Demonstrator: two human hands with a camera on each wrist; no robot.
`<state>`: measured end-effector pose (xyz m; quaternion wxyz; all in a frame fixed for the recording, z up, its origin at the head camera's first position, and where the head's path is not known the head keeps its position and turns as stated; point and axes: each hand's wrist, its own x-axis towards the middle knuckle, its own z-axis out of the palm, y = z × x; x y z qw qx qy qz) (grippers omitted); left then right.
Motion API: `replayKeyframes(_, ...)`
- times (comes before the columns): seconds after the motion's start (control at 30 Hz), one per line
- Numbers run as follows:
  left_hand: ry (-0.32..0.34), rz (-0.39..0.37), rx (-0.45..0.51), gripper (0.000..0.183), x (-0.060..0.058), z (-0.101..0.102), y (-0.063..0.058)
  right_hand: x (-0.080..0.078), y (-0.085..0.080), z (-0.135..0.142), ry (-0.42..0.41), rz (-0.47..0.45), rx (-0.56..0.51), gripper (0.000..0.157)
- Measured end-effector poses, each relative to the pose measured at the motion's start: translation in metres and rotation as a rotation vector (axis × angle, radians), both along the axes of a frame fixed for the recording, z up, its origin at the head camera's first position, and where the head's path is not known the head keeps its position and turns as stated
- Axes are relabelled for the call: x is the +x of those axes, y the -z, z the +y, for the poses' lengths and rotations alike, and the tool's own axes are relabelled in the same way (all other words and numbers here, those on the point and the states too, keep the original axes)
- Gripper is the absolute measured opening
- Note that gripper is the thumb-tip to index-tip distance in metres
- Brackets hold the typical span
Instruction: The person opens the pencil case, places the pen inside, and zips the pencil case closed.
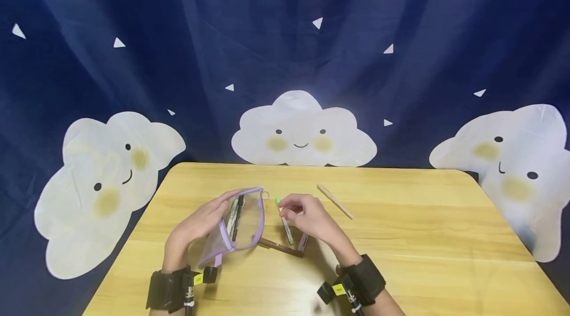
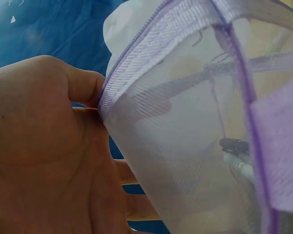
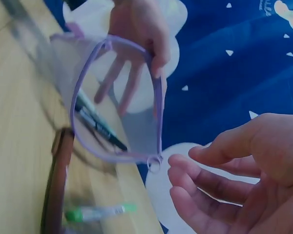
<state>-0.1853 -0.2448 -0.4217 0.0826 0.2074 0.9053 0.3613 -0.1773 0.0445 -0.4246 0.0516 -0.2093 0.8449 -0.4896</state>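
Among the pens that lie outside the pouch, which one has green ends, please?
The pale pen near the right hand: both its ends are bright green, while the brown pen and the beige pen show no green.

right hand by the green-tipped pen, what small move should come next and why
Probably lower the right hand to pinch the green-tipped pen: that hand holds nothing, the pen lies on the table close by, and the left hand holds the mesh pouch with its mouth open and a dark pen inside.

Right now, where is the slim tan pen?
In the head view, the slim tan pen lies on the yellowish wooden table, right of the bare right hand.
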Motion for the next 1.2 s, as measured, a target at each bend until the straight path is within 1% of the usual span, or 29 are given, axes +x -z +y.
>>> replayKeyframes(0.03, 0.004, 0.006, -0.005, 0.046, 0.000, 0.000, 0.000, 0.002, 0.001, 0.003, 0.006, 0.035, 0.029, 0.018)
replayKeyframes(0.17, 0.012, 0.016, -0.011, 0.046, 0.000, 0.000, -0.001, 0.011, 0.011, 0.004, 0.007, 0.108, 0.137, 0.018)
replayKeyframes(0.27, 0.012, 0.023, -0.013, 0.046, 0.000, -0.001, -0.001, 0.018, 0.020, -0.007, 0.009, 0.154, 0.243, 0.019)
replayKeyframes(0.4, -0.014, -0.004, -0.003, 0.046, 0.002, -0.002, -0.002, 0.028, 0.032, -0.023, 0.014, 0.246, 0.391, 0.023)
replayKeyframes(0.47, -0.018, -0.009, 0.000, 0.045, 0.003, -0.002, -0.003, 0.031, 0.036, -0.030, 0.020, 0.302, 0.443, 0.023)
replayKeyframes(0.57, -0.013, -0.002, -0.001, 0.045, 0.003, -0.002, -0.003, 0.035, 0.041, -0.037, 0.028, 0.363, 0.491, 0.018)
replayKeyframes(0.7, -0.011, -0.005, -0.004, 0.045, 0.001, -0.002, -0.003, 0.038, 0.045, -0.042, 0.022, 0.397, 0.497, 0.012)
replayKeyframes(0.83, -0.017, -0.013, -0.002, 0.045, 0.001, -0.002, -0.005, 0.038, 0.049, -0.042, 0.009, 0.392, 0.480, 0.010)
replayKeyframes(1.03, 0.001, -0.009, 0.003, 0.047, 0.002, -0.002, -0.005, 0.038, 0.053, -0.038, 0.006, 0.361, 0.430, 0.008)
replayKeyframes(1.13, 0.004, 0.003, -0.002, 0.046, 0.001, -0.002, -0.004, 0.039, 0.050, -0.035, -0.005, 0.334, 0.414, 0.009)
replayKeyframes(1.2, 0.002, 0.015, -0.007, 0.045, 0.000, -0.003, -0.004, 0.038, 0.046, -0.030, -0.026, 0.303, 0.416, 0.010)
